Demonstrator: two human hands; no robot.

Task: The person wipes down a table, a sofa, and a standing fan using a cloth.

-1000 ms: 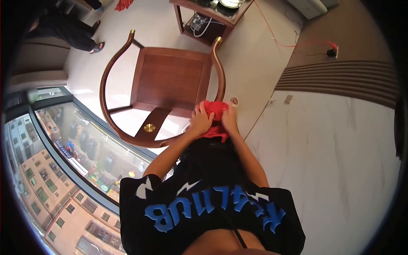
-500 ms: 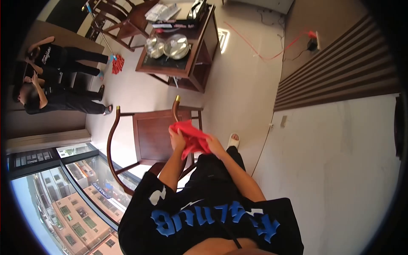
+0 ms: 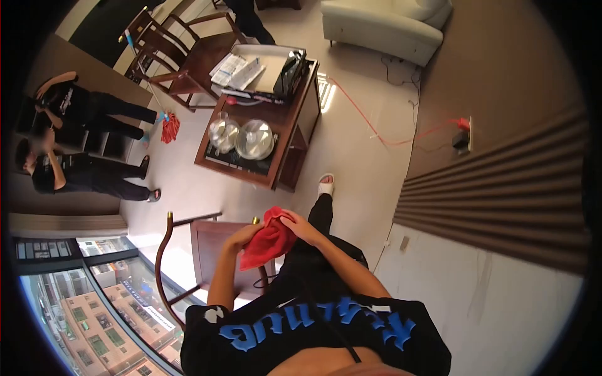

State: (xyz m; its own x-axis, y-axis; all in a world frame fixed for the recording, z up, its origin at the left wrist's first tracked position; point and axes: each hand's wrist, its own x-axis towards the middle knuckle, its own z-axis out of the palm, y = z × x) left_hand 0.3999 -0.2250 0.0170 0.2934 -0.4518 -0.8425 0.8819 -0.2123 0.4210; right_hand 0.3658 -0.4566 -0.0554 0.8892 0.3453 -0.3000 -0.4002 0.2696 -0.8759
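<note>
A red cloth (image 3: 269, 240), bunched and creased, is gripped between both hands in front of my body. My left hand (image 3: 244, 235) holds its left side, the fingers partly hidden by the fabric. On its upper right side my right hand (image 3: 301, 228) closes round a fold. Below and to the left of the cloth stands a dark wooden armchair (image 3: 210, 250) with a curved armrest; the cloth and my arms cover part of it.
Ahead is a wooden tea table (image 3: 244, 172) with glass-lidded pots (image 3: 255, 139) and a tray of papers (image 3: 238, 72). Two people stand at left near a red mop (image 3: 169, 127). A red cord (image 3: 356, 108) crosses the floor to a wall socket. A pale sofa (image 3: 382, 31) stands farther back.
I have stepped forward, so the tea table and sofa show nearer and lower. The cloth has been bunched up and turned between my hands. The armchair has slid lower in view.
</note>
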